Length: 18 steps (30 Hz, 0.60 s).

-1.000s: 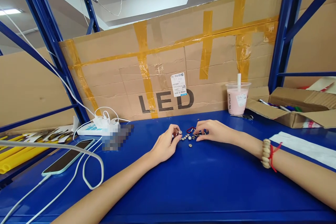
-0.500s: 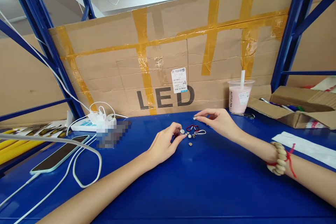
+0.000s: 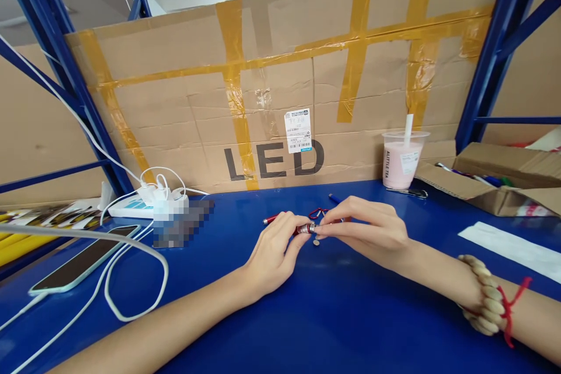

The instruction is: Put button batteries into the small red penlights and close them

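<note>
A phone is seen at the left of the table. At mid-table a red tube is clamped by the fingers of the left hand, while its silver end is pinched by those of the right hand. The tube is best held level and steady; a cell is seen just beneath

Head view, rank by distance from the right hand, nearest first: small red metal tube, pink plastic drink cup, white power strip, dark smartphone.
1. small red metal tube: at the fingertips of the right hand, gripped by the left hand.
2. pink plastic drink cup: behind, slightly right.
3. white power strip: far left, at the back.
4. dark smartphone: farthest, left edge.
</note>
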Tool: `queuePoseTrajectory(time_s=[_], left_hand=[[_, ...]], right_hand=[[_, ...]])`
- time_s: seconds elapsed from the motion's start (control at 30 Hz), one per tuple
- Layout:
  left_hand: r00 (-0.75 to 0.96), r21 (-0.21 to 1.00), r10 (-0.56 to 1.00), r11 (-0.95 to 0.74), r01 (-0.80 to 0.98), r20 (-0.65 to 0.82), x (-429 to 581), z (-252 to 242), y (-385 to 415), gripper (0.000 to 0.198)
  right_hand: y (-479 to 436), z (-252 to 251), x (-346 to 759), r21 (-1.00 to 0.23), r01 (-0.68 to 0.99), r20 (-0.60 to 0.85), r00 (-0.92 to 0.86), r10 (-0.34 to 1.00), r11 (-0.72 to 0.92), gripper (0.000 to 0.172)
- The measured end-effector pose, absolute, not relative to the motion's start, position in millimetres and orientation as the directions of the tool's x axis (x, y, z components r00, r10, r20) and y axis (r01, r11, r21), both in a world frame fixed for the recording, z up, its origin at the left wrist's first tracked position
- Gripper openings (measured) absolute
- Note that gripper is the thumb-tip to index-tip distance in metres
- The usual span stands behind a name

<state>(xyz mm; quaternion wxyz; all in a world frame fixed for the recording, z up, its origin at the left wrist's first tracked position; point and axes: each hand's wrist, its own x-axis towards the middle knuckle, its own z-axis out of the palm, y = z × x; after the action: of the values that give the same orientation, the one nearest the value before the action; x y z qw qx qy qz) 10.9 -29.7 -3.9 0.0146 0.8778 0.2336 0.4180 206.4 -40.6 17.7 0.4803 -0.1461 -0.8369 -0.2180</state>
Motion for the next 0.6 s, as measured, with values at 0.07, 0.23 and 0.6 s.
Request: queuePoseTrajectory(time_s=[0.07, 0.23, 0.6], left_hand=[[0.557, 0.178, 0.378, -0.908, 0.380, 0.739, 10.4, -3.4, -30.2, 0.018], [0.582, 0.108, 0.314, -0.926, 0.361, 0.750, 9.8, -3.7, -30.4, 0.016], [0.669, -0.216, 0.074, -0.915, 0.341, 0.740, 2.0, -2.4, -19.4, 0.022]], right_hand=[[-41.9, 17.6, 206.6, 0.220, 0.444, 0.869, -0.493, 0.032, 0.869, 0.020], [-45.5, 21.3, 207.1, 0.213, 0.415, 0.866, -0.500, 0.026, 0.884, 0.017], [-45.7, 24.2, 206.5, 0.264, 0.446, 0.834, -0.552, 0.030, 0.855, 0.003]])
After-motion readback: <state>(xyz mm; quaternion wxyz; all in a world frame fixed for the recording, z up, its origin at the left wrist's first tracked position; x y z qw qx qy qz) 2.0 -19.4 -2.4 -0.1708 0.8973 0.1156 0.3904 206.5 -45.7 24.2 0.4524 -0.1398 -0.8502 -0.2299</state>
